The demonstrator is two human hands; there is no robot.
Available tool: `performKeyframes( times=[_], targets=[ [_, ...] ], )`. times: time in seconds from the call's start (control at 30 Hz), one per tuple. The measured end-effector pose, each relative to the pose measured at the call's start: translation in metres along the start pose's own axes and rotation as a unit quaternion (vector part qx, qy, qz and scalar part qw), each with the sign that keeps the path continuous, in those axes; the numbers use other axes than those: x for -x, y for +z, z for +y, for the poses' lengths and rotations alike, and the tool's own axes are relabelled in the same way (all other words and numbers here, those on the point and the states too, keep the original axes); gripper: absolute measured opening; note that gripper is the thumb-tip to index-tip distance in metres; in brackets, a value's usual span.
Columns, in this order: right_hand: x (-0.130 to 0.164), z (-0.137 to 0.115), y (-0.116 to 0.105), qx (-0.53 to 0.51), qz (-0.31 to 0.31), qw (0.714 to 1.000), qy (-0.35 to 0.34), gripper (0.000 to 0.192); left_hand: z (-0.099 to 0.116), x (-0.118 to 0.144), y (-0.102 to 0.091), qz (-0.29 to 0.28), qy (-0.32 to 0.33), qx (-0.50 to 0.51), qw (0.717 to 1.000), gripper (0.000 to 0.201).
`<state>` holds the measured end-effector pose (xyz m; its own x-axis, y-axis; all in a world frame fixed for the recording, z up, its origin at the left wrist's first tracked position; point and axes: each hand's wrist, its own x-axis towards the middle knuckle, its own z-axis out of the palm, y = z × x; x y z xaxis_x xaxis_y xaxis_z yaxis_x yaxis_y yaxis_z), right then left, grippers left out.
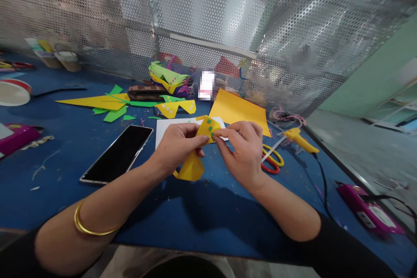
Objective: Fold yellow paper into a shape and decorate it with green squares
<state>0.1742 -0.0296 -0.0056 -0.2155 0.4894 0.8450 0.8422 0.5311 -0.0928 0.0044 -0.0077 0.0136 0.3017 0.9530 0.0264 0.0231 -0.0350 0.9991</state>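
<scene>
My left hand (177, 145) is closed on a yellow paper cutout (192, 168), its thumb over the middle. The cutout resembles the spotted paper glasses lying behind it, and small green squares dot its upper part. At the upper part's right edge, the thumb and index finger of my right hand (243, 147) pinch together on a small green paper piece (212, 134), touching or almost touching the yellow surface. A white sheet (161, 128) lies under and behind the hands.
Left of my hands lies a black-screened phone (119, 154). To the right are scissors (275, 156), a yellow glue gun (299, 139) and a purple box (368, 208) with a cable. Behind are yellow paper glasses (176, 108), an orange-yellow sheet (239, 113), green scraps (115, 114) and a perforated metal screen (208, 8).
</scene>
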Motion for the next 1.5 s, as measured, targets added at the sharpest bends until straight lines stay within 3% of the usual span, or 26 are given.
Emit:
performKeyframes(
  times=[0.2, 0.67, 1.2, 1.37, 1.43, 1.5],
  targets=[
    [0.001, -0.001, 0.001, -0.017, -0.007, 1.0, 0.018, 0.01, -0.001, -0.001, 0.0, 0.001, 0.006, -0.001, 1.0, 0.014],
    [0.001, 0.0, 0.005, 0.022, 0.041, 0.999, -0.028, 0.011, -0.006, -0.003, 0.0, -0.005, 0.023, 0.008, 1.0, 0.014],
    [0.005, -0.006, 0.006, 0.003, 0.03, 0.999, 0.03, 0.012, -0.005, -0.003, 0.0, 0.002, 0.015, 0.005, 1.0, 0.015],
    [0.0, -0.005, 0.001, -0.108, 0.048, 0.986, 0.117, 0.013, -0.004, -0.002, -0.002, 0.011, 0.005, 0.013, 1.0, 0.018],
    [-0.003, -0.001, 0.001, -0.178, 0.047, 0.962, 0.201, 0.017, -0.003, -0.001, -0.002, 0.013, -0.005, 0.017, 1.0, 0.019],
    [-0.005, 0.003, 0.003, -0.265, 0.014, 0.92, 0.29, 0.024, -0.003, -0.001, -0.001, 0.015, -0.012, 0.019, 1.0, 0.019]
  ],
)
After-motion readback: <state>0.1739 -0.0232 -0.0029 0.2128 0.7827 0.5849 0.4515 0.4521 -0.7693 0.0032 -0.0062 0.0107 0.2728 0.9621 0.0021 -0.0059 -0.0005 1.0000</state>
